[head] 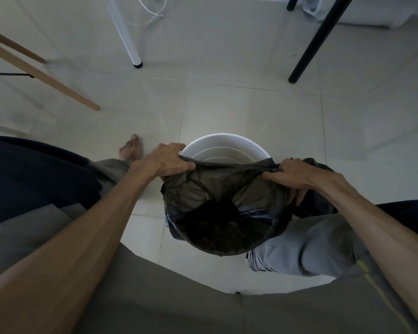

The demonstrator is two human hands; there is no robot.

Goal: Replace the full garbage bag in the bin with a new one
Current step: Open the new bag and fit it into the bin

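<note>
Below, white bin [225,147] bare inside, both hands stretching black bag [217,213] open

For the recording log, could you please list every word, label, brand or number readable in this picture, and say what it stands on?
None: no text can be read anywhere in the view.
The black garbage bag, held open by the left hand and right hand, shows no print.
The white bin shows no label.
The floor tiles and furniture legs carry no markings.

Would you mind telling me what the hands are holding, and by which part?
Both hands grip a dark garbage bag by its open rim: the left hand at one side, the right hand opposite, over the white bin.
</note>
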